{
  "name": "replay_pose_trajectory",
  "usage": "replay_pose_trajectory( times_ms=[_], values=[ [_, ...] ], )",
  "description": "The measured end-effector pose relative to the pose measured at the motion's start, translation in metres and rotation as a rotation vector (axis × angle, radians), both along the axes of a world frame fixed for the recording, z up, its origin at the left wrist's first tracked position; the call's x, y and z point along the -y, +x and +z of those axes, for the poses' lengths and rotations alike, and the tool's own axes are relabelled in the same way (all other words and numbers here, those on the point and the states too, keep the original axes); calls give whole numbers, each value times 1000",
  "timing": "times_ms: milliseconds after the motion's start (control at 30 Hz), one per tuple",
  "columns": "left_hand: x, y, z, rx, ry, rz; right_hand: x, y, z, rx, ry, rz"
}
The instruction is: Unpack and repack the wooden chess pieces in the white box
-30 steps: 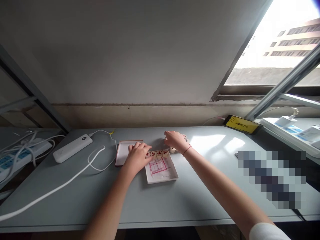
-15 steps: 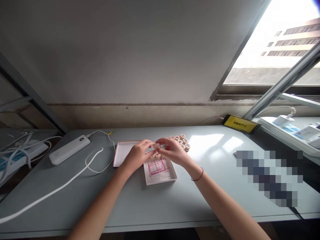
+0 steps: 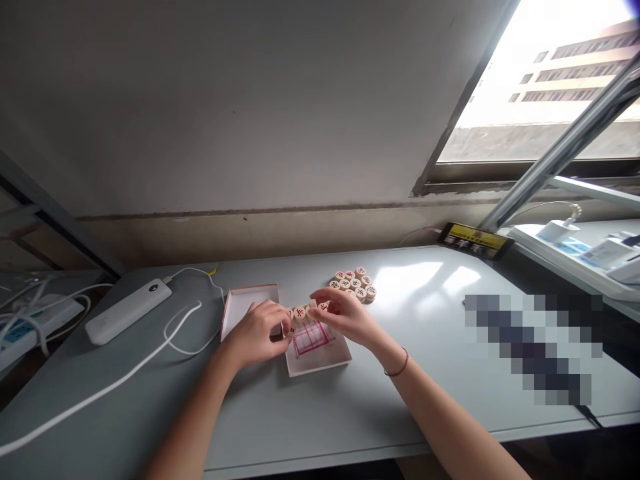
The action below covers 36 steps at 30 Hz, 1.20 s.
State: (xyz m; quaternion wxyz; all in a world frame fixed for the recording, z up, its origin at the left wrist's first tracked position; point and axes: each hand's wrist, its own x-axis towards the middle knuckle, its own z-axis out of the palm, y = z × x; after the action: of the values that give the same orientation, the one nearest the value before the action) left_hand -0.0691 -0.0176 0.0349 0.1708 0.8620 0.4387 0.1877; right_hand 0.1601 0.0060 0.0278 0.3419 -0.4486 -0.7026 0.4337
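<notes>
Left hand (image 3: 257,333): curled, thumb and forefinger around a round piece (image 3: 291,330) at the white tray's (image 3: 323,365) left edge
Right hand (image 3: 347,315): fingers nearly closed, pinching a pale piece (image 3: 313,304)
Lettered row (image 3: 300,313): along the tray's far side, between both hands
Cluster of pieces (image 3: 355,283): on the desk (image 3: 400,360), just beyond the right hand

Round wooden pieces (image 3: 299,313) lined up at my shallow white box (image 3: 320,367).
I have them side by side along the box's far end, red characters showing, just above a pink grid on its floor. One more piece (image 3: 313,303) sits pinched in my right hand (image 3: 347,312), its plain pale side in view. Just past the box, towards my right, a tight cluster of matching pieces (image 3: 355,283) lies flat, characters up.
</notes>
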Motion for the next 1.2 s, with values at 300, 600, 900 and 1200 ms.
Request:
replay_pose_trajectory(
  times_ms=[300,600,900,1200],
  values=[
    [4,3,-1,-72,195,55,21,-16,-2,377,299,88],
    [-9,-1,-15,-94,176,184,31,-39,-12,683,468,130],
    [-6,3,-17,-117,139,180,32,-43,-17,683,470,123],
    [-25,14,-1,-128,178,223,-44,13,13,740,301,-278]
  ],
)
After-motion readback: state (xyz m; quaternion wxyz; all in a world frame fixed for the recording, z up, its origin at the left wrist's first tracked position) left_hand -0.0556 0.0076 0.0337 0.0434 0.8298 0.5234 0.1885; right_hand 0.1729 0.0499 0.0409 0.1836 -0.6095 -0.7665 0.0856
